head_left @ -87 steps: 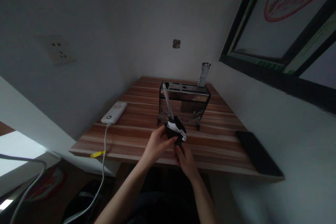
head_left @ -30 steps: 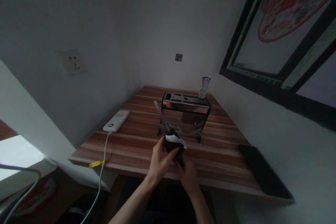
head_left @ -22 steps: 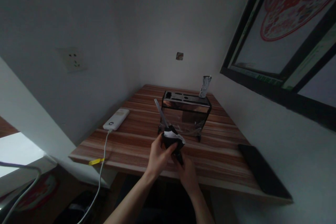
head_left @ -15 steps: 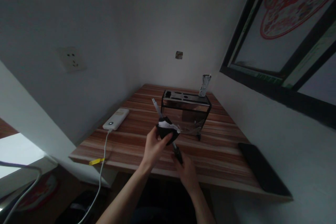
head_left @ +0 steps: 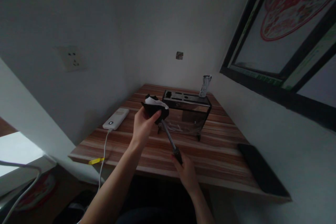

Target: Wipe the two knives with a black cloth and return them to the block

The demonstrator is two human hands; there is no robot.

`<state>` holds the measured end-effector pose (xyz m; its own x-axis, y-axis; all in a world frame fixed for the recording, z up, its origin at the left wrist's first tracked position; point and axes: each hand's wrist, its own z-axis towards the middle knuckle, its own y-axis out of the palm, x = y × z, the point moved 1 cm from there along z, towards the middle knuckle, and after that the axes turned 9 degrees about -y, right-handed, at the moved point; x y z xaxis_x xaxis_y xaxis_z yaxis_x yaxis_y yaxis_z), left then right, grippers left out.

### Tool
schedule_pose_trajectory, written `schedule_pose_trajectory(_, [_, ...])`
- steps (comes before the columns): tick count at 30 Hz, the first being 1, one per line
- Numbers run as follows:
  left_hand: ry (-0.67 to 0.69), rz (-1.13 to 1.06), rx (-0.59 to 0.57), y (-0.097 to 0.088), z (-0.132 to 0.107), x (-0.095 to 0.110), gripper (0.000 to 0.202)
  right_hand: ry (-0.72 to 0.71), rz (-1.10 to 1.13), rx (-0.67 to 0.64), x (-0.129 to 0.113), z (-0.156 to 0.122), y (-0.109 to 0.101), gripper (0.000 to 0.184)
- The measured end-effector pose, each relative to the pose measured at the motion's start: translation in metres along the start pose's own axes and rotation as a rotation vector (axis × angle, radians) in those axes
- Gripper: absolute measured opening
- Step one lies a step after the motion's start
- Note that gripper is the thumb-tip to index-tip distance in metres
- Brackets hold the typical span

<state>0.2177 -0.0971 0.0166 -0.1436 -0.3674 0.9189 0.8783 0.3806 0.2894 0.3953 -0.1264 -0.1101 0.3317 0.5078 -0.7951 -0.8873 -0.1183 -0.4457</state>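
Striped tabletop [head_left: 220, 129] | hands: left [head_left: 141, 126] gripping black wrap [head_left: 152, 109], right [head_left: 187, 170] tool handle [head_left: 177, 154] | now farther apart

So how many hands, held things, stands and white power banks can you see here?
Hands: 2 (left hand, right hand)
Held things: 2 (black-and-white wrap, tool)
Stands: 1 (black stand)
Power banks: 1 (white power bank)
Total: 6

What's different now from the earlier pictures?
The left hand has slid the black-and-white wrap forward and left along the slim grey metal rod, away from the right hand; the rod's lower part now shows, its far end doesn't. Nothing was let go: the right hand keeps the rod's black handle. The black-framed rectangular stand, white rectangular device and flat black slab stayed put.
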Motion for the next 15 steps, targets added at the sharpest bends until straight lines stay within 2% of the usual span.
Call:
schedule_pose_trajectory(9, [0.065,-0.047,0.032,0.000,0.016,0.011,0.034,0.014,0.005,-0.019,-0.001,0.001,0.000,0.041])
schedule_pose_trajectory(15, [0.019,-0.128,0.002,0.001,0.020,0.011,0.037,0.030,0.042,-0.038,0.000,0.002,-0.001,0.042])
